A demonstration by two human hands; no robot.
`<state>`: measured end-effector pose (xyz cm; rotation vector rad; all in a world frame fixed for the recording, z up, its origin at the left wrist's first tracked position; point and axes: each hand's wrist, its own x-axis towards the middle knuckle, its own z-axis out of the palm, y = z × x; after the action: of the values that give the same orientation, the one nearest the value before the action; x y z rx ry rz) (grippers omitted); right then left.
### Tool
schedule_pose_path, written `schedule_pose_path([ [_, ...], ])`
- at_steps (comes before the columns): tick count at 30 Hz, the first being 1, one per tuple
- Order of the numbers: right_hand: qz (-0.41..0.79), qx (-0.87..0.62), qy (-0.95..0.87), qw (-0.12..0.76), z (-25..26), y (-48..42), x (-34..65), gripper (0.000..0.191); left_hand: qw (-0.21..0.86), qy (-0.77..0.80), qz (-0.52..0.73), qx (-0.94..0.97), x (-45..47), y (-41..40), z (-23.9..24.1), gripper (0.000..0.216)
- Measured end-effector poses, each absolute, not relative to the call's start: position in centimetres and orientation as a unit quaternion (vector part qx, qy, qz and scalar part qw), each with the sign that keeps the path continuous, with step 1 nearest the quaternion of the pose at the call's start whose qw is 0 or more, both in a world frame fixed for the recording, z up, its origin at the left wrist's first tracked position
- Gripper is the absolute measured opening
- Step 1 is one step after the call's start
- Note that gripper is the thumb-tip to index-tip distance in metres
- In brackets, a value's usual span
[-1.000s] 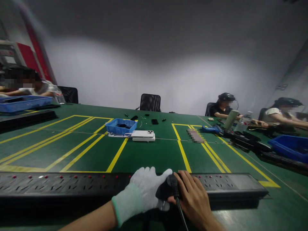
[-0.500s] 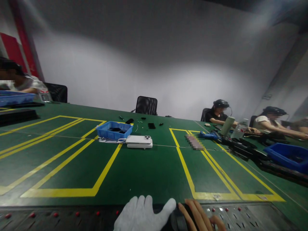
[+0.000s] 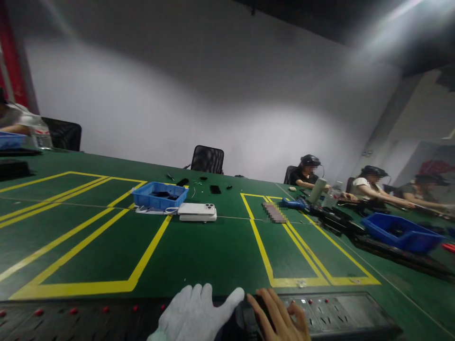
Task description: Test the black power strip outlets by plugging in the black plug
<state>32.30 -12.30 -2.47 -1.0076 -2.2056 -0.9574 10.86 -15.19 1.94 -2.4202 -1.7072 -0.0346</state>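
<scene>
At the bottom edge, my left hand point(image 3: 194, 315) wears a white glove, its fingers stretched forward and its thumb spread out to the right. Against it, my bare right hand point(image 3: 279, 315) curves its fingers over the right side of a black rounded object point(image 3: 245, 319). This object sits between the two hands, near the left thumb tip; its lower part is cut off and its kind cannot be made out. Beneath and beside the hands runs a long power strip point(image 3: 343, 310) with sockets and red lights.
On the green table point(image 3: 213, 251), marked with yellow tape point(image 3: 149, 251), stand a blue tray point(image 3: 159, 195) of dark parts and a white phone point(image 3: 197, 209) on a white box. A blurred-out slab point(image 3: 274, 212) and a blue bin point(image 3: 400, 232) are right. Co-workers sit at both sides.
My view has turned to the right, so the table's things have slid left in the picture. Both hands keep about the same pose around the black object.
</scene>
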Motion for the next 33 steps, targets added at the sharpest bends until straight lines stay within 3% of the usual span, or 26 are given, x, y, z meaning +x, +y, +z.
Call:
schedule_pose_path([
  [4, -0.329, -0.348, -0.820, 0.313, -1.7, -12.7, 31.8, 0.049, 0.058, -0.557, 0.011, -0.828, 10.7, -15.5, 3.2, 0.080],
  [7, -0.298, -0.329, -0.844, 0.300, -0.5, -13.2, 31.4, 0.052, 0.049, -0.549, 0.006, -0.834, 10.5, -15.3, 3.3, 0.089],
  [14, -0.202, -0.358, -0.862, 0.295, 0.4, -14.1, 31.0, 0.056, 0.067, -0.548, -0.009, -0.834, 10.2, -15.5, 2.7, 0.088],
  [25, 0.015, -0.354, -0.914, 0.195, 4.4, -13.1, 29.7, 0.028, 0.062, -0.546, -0.040, -0.834, 9.9, -15.4, 2.0, 0.085],
  [33, 0.082, -0.310, -0.944, 0.074, 5.5, -10.4, 29.1, 0.024, 0.041, -0.540, -0.054, -0.839, 9.6, -15.2, 1.8, 0.082],
])
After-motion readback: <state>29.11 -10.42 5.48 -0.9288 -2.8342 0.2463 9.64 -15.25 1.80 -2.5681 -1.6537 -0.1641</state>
